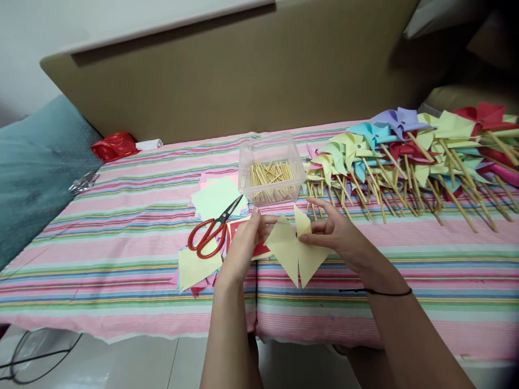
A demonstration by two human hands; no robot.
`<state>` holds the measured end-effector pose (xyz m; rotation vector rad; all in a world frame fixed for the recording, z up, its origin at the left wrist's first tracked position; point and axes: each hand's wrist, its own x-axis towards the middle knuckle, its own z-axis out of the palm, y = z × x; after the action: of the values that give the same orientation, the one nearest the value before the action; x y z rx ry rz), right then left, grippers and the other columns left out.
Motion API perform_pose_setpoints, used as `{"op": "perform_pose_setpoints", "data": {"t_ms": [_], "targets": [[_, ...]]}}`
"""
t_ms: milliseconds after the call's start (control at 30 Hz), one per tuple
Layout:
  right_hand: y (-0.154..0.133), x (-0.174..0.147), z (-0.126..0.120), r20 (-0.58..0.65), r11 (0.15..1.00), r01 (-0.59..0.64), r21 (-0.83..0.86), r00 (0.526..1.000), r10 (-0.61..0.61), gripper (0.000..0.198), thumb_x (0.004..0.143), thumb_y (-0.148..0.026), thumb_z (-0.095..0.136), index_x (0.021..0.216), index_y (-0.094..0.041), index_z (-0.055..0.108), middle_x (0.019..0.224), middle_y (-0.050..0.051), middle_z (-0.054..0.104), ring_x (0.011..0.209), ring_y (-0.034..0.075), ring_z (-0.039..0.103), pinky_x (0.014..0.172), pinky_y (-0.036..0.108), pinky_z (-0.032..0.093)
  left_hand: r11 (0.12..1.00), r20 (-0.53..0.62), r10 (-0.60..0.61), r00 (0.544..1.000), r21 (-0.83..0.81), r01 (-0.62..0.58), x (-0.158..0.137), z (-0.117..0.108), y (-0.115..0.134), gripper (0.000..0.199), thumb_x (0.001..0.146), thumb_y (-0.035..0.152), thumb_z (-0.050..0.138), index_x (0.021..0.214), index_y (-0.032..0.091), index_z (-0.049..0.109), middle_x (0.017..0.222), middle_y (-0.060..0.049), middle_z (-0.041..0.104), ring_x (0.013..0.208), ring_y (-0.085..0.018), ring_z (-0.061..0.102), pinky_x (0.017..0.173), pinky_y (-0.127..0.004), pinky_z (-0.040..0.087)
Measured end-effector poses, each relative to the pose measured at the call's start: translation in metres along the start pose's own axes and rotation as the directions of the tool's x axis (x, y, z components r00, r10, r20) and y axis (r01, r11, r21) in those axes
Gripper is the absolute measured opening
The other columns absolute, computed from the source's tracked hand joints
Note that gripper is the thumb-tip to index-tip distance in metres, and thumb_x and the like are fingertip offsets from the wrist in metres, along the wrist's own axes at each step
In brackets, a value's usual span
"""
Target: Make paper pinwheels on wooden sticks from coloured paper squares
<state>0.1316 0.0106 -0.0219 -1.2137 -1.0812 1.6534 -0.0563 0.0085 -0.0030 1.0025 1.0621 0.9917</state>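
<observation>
A pale yellow paper square [286, 246], slit from its corners toward the middle, is held up between my two hands. My left hand [248, 237] grips its left side, the fingers partly behind the sheet. With thumb and fingers, my right hand [330, 232] pinches the right part, where one flap bends upward. Left of my left hand, red-handled scissors [208, 235] lie half open on loose coloured paper sheets [217, 197]. Beyond my hands stands a clear plastic box [272, 186] of short wooden sticks [271, 175].
Many finished paper pinwheels [401, 146] on sticks are heaped at the right. A red plastic bag [114, 147] and a small clear packet [84, 182] lie at the left by a teal cushion [40, 167]. Striped cloth [121, 259] covers the seat, below a brown backrest [227, 81].
</observation>
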Motion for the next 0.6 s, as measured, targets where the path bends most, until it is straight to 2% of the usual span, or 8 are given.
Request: {"op": "perform_pose_setpoints", "data": {"t_ms": [133, 233, 433, 600], "targets": [[0.0001, -0.0003, -0.0032, 0.043, 0.999, -0.009, -0.034, 0.999, 0.01, 0.103, 0.06, -0.024, 0.08, 0.144, -0.021, 0.02, 0.069, 0.0, 0.071, 0.063, 0.022, 0.067, 0.054, 0.029, 0.048, 0.999, -0.002, 0.006, 1.0, 0.035, -0.006, 0.0021, -0.0039, -0.0038, 0.031, 0.073, 0.045, 0.069, 0.075, 0.015, 0.074, 0.078, -0.007, 0.071, 0.074, -0.018, 0.064, 0.069, -0.026, 0.046], [0.0019, -0.0001, -0.0047, 0.083, 0.998, 0.009, -0.058, 0.997, -0.004, 0.099, 0.062, -0.023, 0.078, 0.143, -0.022, 0.021, 0.063, -0.003, 0.068, 0.058, 0.018, 0.065, 0.051, 0.026, 0.045, 0.999, 0.064, 0.002, 0.998, 0.051, -0.006, 0.0028, -0.0066, -0.0069, 0.018, 0.068, 0.034, 0.075, 0.068, 0.016, 0.07, 0.085, -0.006, 0.071, 0.081, -0.017, 0.063, 0.072, -0.025, 0.046], [0.0043, 0.0, -0.0061, 0.124, 0.997, -0.014, -0.079, 0.992, 0.023, 0.098, 0.062, -0.022, 0.077, 0.143, -0.023, 0.022, 0.062, -0.004, 0.067, 0.053, 0.017, 0.063, 0.047, 0.024, 0.041, 0.988, 0.208, -0.149, 0.967, 0.077, 0.136, 0.0002, -0.0095, -0.0047, 0.023, 0.064, 0.03, 0.079, 0.078, 0.017, 0.067, 0.089, -0.007, 0.071, 0.078, -0.015, 0.063, 0.068, -0.025, 0.045], [0.0045, 0.0001, -0.007, 0.128, 0.997, -0.036, -0.065, 0.991, 0.044, 0.099, 0.061, -0.021, 0.077, 0.142, -0.022, 0.022, 0.062, -0.003, 0.069, 0.053, 0.017, 0.063, 0.048, 0.024, 0.042, 0.98, 0.166, -0.176, 0.97, 0.126, 0.156, 0.0022, -0.0089, -0.0101, 0.031, 0.056, 0.028, 0.083, 0.077, 0.017, 0.064, 0.074, -0.004, 0.068, 0.067, -0.015, 0.063, 0.06, -0.024, 0.044]]}}
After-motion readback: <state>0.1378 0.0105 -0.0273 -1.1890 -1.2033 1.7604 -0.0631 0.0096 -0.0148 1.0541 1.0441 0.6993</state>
